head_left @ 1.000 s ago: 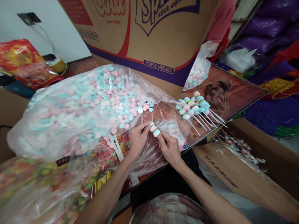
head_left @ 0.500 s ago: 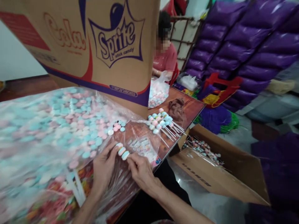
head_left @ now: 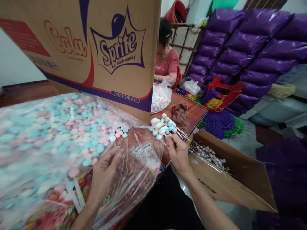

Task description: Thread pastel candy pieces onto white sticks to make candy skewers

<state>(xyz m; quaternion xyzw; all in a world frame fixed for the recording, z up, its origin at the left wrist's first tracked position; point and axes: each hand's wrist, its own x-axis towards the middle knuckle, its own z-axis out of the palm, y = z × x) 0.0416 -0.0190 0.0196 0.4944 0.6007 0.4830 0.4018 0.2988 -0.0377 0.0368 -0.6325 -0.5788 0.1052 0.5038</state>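
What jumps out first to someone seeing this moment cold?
The big clear bag of pink, blue and white candy discs fills the left of the table, with the tall Sprite stick candy carton standing right behind it. At centre, the right hand reaches the pile of finished candy sticks at the table's edge, while the left hand rests on the bag. Purple sacks are stacked at upper right.

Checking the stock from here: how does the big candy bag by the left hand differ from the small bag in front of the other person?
The big candy bag lies flat and spread across the table; the small bag stands bunched up. The big one is far larger and lies by the left hand, while the small one sits at the far end, by the other person's hands. Both are clear plastic holding pink, blue and white candy discs.
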